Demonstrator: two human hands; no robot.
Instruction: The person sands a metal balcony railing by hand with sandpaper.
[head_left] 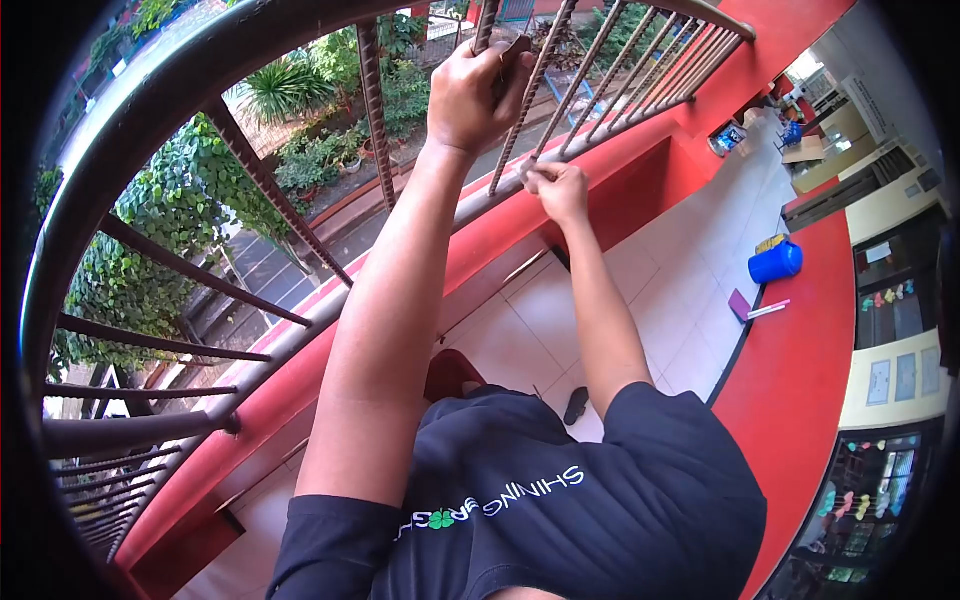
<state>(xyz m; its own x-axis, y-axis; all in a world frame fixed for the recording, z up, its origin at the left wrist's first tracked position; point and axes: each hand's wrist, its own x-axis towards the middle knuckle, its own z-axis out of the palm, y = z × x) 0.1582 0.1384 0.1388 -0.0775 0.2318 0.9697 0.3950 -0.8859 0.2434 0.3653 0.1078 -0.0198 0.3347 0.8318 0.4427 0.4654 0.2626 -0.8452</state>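
My left hand (pixel 472 98) is raised at the upper middle, its fingers closed round a small dark brown piece (pixel 515 52) beside a twisted metal baluster (pixel 487 24). What that piece is, I cannot tell. Lower and to the right, my right hand (pixel 558 191) is closed in a pinch at the lower rail (pixel 480 206), near the foot of a baluster. A small pale bit (pixel 527 170) shows at its fingertips. Both arms stretch forward from a dark shirt with printed letters.
A thick dark handrail (pixel 130 110) curves over the left side. Below the balusters runs a red ledge (pixel 270 425). On the right, a blue container (pixel 776 263) and a purple item (pixel 739 305) stand by a red bench (pixel 800 360). Beyond the railing are plants (pixel 170 220).
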